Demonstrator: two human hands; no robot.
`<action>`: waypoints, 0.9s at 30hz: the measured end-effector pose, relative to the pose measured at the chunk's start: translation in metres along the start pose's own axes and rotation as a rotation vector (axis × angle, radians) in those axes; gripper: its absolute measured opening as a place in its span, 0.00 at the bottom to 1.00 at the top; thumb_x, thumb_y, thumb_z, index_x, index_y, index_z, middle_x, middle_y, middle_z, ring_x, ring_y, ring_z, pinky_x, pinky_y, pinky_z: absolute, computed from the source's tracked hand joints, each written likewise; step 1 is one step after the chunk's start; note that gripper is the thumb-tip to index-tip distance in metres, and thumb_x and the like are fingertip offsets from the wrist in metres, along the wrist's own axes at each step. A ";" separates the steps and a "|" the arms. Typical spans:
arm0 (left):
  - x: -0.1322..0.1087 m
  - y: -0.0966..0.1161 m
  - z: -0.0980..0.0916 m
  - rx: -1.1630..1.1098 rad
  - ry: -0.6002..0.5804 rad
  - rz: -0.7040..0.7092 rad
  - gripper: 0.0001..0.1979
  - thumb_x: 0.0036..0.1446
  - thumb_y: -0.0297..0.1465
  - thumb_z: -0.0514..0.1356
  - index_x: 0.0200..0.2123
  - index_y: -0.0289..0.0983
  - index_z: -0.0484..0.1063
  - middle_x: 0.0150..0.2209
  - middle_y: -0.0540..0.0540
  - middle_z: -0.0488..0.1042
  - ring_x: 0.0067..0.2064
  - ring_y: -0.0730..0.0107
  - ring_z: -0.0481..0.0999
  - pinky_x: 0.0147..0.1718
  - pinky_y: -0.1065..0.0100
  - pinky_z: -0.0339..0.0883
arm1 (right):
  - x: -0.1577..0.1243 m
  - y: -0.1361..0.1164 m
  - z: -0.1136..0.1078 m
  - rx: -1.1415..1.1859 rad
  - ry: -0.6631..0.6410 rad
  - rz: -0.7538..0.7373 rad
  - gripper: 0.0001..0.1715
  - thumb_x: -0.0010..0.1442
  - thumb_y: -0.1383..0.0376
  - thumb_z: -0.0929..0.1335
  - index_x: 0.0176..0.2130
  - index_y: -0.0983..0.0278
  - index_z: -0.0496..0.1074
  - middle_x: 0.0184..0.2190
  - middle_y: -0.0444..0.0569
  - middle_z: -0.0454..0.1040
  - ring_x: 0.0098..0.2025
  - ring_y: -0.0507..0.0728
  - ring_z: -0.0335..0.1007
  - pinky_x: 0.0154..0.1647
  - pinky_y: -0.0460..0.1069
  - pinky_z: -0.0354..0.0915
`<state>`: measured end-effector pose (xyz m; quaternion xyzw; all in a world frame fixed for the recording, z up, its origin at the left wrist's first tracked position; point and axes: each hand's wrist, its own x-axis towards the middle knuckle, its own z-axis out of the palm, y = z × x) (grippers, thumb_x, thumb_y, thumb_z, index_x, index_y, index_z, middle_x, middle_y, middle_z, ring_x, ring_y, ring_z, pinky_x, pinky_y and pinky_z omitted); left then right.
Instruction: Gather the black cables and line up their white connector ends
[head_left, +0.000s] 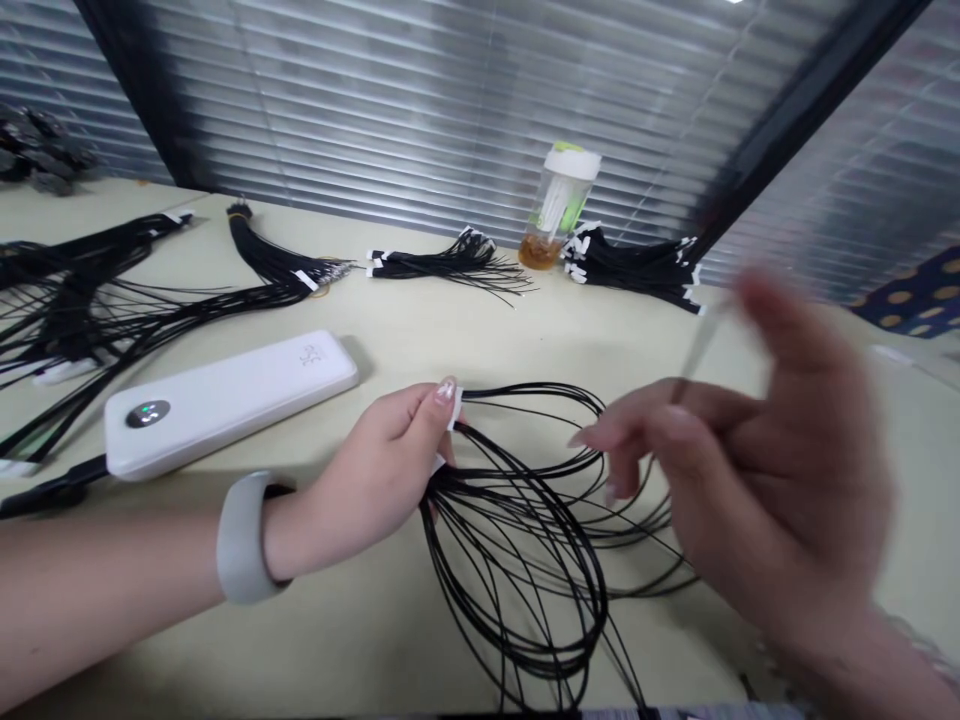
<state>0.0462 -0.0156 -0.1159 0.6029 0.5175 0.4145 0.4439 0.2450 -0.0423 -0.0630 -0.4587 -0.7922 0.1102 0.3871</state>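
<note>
A looped bundle of thin black cables (555,530) with white labels hangs and lies over the table's front middle. My left hand (394,455), wearing a grey wristband, is closed on the labelled end of that bundle. Over the bundle's right side is my right hand (742,470), blurred by motion. Its fingers are bent, and a thin blurred strand seems to run between them; whether they grip it is not clear.
A white power bank (229,405) with a black cable lies left. More black cable bundles (270,265), (442,258), (634,265) line the back, beside a lidded bottle (555,210) of amber liquid. Window blinds (450,110) stand behind the table (420,350).
</note>
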 end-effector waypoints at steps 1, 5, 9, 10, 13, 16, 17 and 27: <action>0.000 0.000 0.000 0.006 -0.004 0.002 0.19 0.60 0.44 0.47 0.28 0.39 0.67 0.19 0.52 0.67 0.20 0.72 0.65 0.19 0.71 0.60 | 0.002 0.001 0.003 0.032 -0.006 0.006 0.14 0.65 0.66 0.58 0.51 0.57 0.56 0.28 0.43 0.71 0.27 0.51 0.69 0.24 0.45 0.63; -0.001 0.003 -0.001 0.076 0.001 0.047 0.19 0.60 0.43 0.46 0.27 0.39 0.67 0.20 0.52 0.67 0.22 0.71 0.66 0.22 0.71 0.60 | 0.009 0.005 0.014 -0.073 -0.183 0.015 0.08 0.61 0.67 0.63 0.30 0.62 0.67 0.22 0.41 0.69 0.22 0.48 0.63 0.24 0.44 0.59; -0.001 0.006 -0.002 0.149 -0.036 0.122 0.19 0.61 0.42 0.46 0.27 0.38 0.67 0.20 0.52 0.66 0.24 0.71 0.66 0.24 0.71 0.60 | 0.010 0.006 0.020 -0.104 -0.238 0.055 0.11 0.62 0.65 0.62 0.28 0.64 0.67 0.19 0.40 0.66 0.21 0.47 0.59 0.23 0.44 0.55; -0.001 0.006 -0.002 0.158 -0.047 0.132 0.19 0.62 0.41 0.45 0.26 0.38 0.67 0.20 0.53 0.65 0.24 0.72 0.65 0.24 0.71 0.59 | 0.009 0.006 0.020 -0.111 -0.241 0.060 0.11 0.62 0.65 0.62 0.28 0.64 0.67 0.19 0.39 0.66 0.20 0.47 0.58 0.23 0.44 0.55; -0.001 0.006 -0.001 0.161 -0.078 0.151 0.18 0.62 0.40 0.45 0.26 0.38 0.66 0.20 0.53 0.64 0.23 0.74 0.64 0.23 0.72 0.58 | 0.008 0.006 0.021 -0.129 -0.274 0.061 0.13 0.63 0.66 0.61 0.27 0.64 0.66 0.19 0.39 0.66 0.20 0.46 0.57 0.23 0.44 0.53; -0.001 0.005 -0.002 0.147 -0.117 0.176 0.17 0.62 0.38 0.46 0.25 0.38 0.65 0.20 0.54 0.64 0.23 0.74 0.64 0.23 0.73 0.58 | 0.008 0.006 0.022 -0.157 -0.311 0.048 0.14 0.63 0.65 0.60 0.27 0.65 0.67 0.19 0.40 0.65 0.20 0.47 0.56 0.23 0.44 0.51; -0.001 0.005 -0.002 0.142 -0.127 0.183 0.17 0.62 0.38 0.46 0.25 0.38 0.64 0.20 0.54 0.64 0.23 0.75 0.63 0.23 0.73 0.58 | 0.008 0.006 0.022 -0.165 -0.320 0.046 0.15 0.63 0.65 0.60 0.27 0.65 0.67 0.18 0.40 0.64 0.20 0.47 0.55 0.23 0.45 0.51; -0.001 0.006 -0.001 0.134 -0.164 0.215 0.17 0.62 0.37 0.46 0.24 0.38 0.62 0.20 0.54 0.62 0.23 0.75 0.62 0.24 0.74 0.58 | 0.011 0.008 0.024 -0.164 -0.340 0.044 0.16 0.64 0.64 0.60 0.25 0.65 0.64 0.18 0.39 0.62 0.20 0.46 0.53 0.23 0.44 0.49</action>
